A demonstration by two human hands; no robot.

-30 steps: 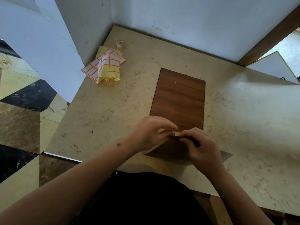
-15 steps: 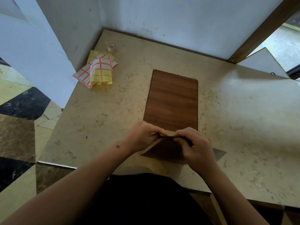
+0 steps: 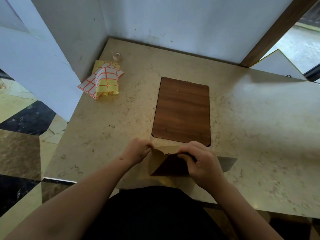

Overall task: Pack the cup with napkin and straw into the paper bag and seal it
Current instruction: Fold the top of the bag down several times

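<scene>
Pale blue-white walls (image 3: 181, 23) close in a corner behind the work, and a dark wooden post (image 3: 277, 30) slants down the right side with a bright floor showing beyond it; on the left, patterned marble floor (image 3: 19, 148) in beige, brown and black runs under the view; filling the middle is the beige stone table (image 3: 259, 135), mottled with darker flecks, its near edge cutting across just above the person's dark clothing; set into or lying flat on that top, I can't tell which, is a wood-grain panel (image 3: 181, 110), upright rectangle with rounded corners, well toward the centre; right at its near edge, on the table, sits the paper bag (image 3: 157, 161), brown, its mouth pulled apart so a dark interior shows as a triangle; the right hand (image 3: 202, 163) grips the bag's right side, fingers curled over the edge; the left hand (image 3: 138, 150) pinches the bag's upper left rim between thumb and fingers; both forearms reach in from the bottom; far back left, near the wall corner, lies a loose pile of sticker sheets (image 3: 103, 82), yellow and white labels in orange grids, one sheet curling over; just behind them stands a small roll of tape (image 3: 116, 56).
</scene>
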